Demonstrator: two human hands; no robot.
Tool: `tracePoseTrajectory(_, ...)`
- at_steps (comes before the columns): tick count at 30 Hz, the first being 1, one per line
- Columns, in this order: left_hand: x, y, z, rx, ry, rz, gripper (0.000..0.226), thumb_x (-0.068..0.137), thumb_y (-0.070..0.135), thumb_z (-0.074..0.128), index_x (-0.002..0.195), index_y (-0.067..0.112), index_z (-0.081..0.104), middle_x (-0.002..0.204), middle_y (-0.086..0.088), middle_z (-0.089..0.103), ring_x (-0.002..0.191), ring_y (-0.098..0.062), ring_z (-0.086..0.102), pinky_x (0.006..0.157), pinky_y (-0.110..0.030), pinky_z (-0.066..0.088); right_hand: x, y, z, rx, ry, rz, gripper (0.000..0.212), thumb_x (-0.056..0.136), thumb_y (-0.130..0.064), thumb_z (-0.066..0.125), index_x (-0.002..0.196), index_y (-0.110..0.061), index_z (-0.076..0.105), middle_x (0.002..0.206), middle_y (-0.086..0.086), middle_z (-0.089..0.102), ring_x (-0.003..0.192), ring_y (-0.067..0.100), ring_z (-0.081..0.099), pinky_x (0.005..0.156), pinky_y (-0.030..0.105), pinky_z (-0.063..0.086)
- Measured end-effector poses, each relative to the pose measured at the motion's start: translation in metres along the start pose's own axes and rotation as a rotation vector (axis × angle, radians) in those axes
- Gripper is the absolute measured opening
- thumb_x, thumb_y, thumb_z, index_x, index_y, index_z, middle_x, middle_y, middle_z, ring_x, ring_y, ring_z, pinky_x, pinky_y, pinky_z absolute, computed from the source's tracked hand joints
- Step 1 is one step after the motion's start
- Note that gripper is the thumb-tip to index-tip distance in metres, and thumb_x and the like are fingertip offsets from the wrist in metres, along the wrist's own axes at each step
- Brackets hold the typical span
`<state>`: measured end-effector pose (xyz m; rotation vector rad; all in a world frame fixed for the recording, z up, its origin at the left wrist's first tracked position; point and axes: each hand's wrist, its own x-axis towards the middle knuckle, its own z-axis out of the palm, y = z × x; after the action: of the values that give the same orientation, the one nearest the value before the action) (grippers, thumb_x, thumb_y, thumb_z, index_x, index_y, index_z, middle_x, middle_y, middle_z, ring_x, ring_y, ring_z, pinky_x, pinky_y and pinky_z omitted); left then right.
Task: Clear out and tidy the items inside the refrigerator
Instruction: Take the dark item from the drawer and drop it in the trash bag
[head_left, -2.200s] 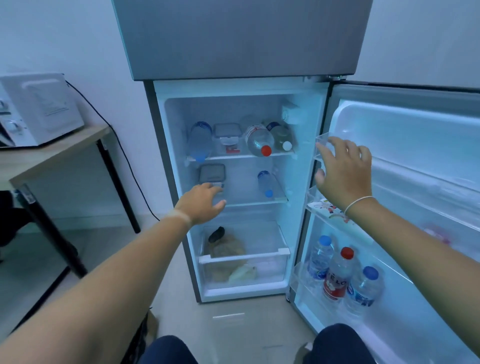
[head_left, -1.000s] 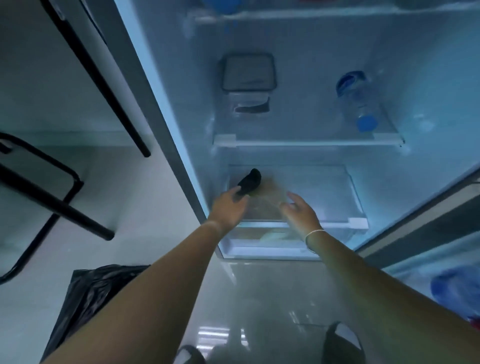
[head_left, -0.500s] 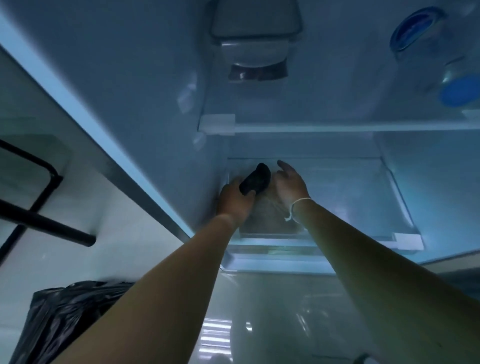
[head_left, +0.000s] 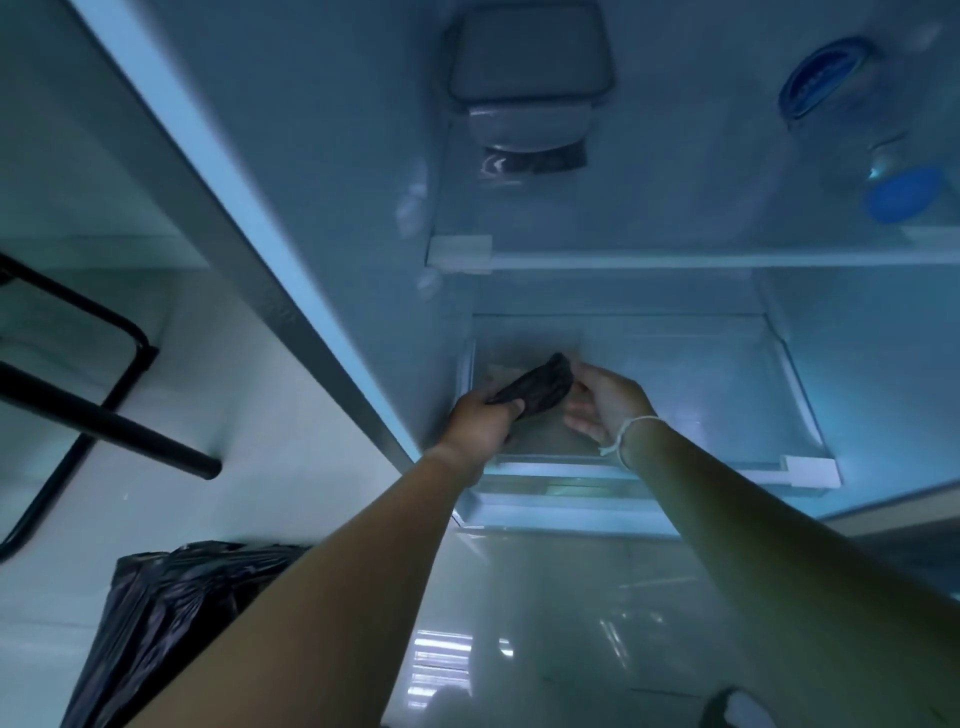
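Both my hands reach into the clear bottom drawer (head_left: 802, 467) of the open refrigerator. My left hand (head_left: 480, 423) is closed around a dark, wrinkled, elongated item (head_left: 537, 387), lifted slightly above a brownish bag (head_left: 545, 436) lying in the drawer's left side. My right hand (head_left: 605, 402), with a white band at the wrist, has its fingers spread, touching the dark item's right end and resting over the bag. On the shelf above stand a lidded grey container (head_left: 527, 67) and a water bottle (head_left: 857, 130) lying on its side with a blue cap.
A black rubbish bag (head_left: 166, 623) sits on the pale floor at the lower left. Black metal table legs (head_left: 93, 415) stand to the left of the fridge wall. The white shelf edge (head_left: 675, 257) runs above the drawer.
I have moved in close to the fridge. My left hand has closed on the dark item and raised it a little. My right hand has shifted beside it.
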<state>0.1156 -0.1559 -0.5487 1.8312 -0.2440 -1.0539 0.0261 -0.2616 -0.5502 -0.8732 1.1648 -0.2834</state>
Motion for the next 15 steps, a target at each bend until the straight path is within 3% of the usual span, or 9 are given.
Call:
tracePoseTrajectory(3,-0.029,-0.002,-0.007,-0.018,-0.045,0.000,0.028,0.092,0.004,0.052,0.119,0.008,0.059,0.102,-0.007,0.058,0.074,-0.012,0.054,0.061,-0.019,0.047,-0.027,0.006,-0.006,0.007,-0.016,-0.001,0.032,0.094,-0.021,0.054,0.123,-0.010,0.053,0.092,0.005,0.056,0.070,0.016,0.053,0.078,0.032,0.053)
tracePoseTrajectory(5,-0.053,-0.004,-0.014,-0.028,-0.071,-0.009,0.031,0.093,0.005,0.052,0.123,0.008,0.057,0.105,-0.005,0.057,0.083,-0.014,0.055,0.061,-0.017,0.048,-0.052,0.010,-0.007,0.010,-0.039,-0.008,0.017,0.094,-0.020,0.054,0.109,-0.012,0.054,0.084,0.004,0.055,0.066,0.017,0.058,0.060,0.025,0.058)
tracePoseTrajectory(7,-0.079,-0.005,-0.023,-0.024,-0.095,-0.009,0.033,0.094,0.005,0.050,0.126,0.009,0.056,0.105,-0.004,0.056,0.078,-0.010,0.054,0.056,-0.013,0.048,-0.081,0.013,-0.005,0.044,-0.054,-0.013,0.005,0.094,-0.017,0.053,0.089,-0.016,0.053,0.083,0.007,0.057,0.058,0.017,0.064,0.046,0.020,0.055)
tracePoseTrajectory(10,-0.114,-0.008,-0.038,-0.041,-0.133,-0.010,0.037,0.094,0.000,0.044,0.129,0.007,0.055,0.105,-0.006,0.057,0.071,-0.006,0.051,0.046,-0.008,0.047,-0.116,0.020,-0.001,0.131,-0.075,-0.039,0.023,0.093,-0.011,0.053,0.073,-0.018,0.043,0.076,0.009,0.057,0.051,0.018,0.065,0.042,0.023,0.054)
tracePoseTrajectory(13,-0.149,-0.011,-0.058,-0.107,-0.137,-0.019,0.040,0.094,-0.004,0.040,0.130,0.007,0.053,0.111,-0.006,0.057,0.075,-0.007,0.053,0.049,-0.008,0.049,-0.151,0.028,0.007,0.153,-0.091,-0.066,0.026,0.092,-0.007,0.054,0.073,-0.019,0.040,0.077,0.007,0.056,0.060,0.021,0.062,0.043,0.024,0.055)
tracePoseTrajectory(15,-0.172,-0.014,-0.078,-0.146,-0.112,-0.013,0.041,0.094,-0.004,0.039,0.132,0.007,0.051,0.113,-0.007,0.056,0.077,-0.007,0.053,0.051,-0.009,0.050,-0.174,0.034,0.019,0.139,-0.107,-0.075,0.026,0.092,-0.004,0.053,0.074,-0.018,0.041,0.077,0.007,0.055,0.051,0.017,0.064,0.043,0.023,0.055)
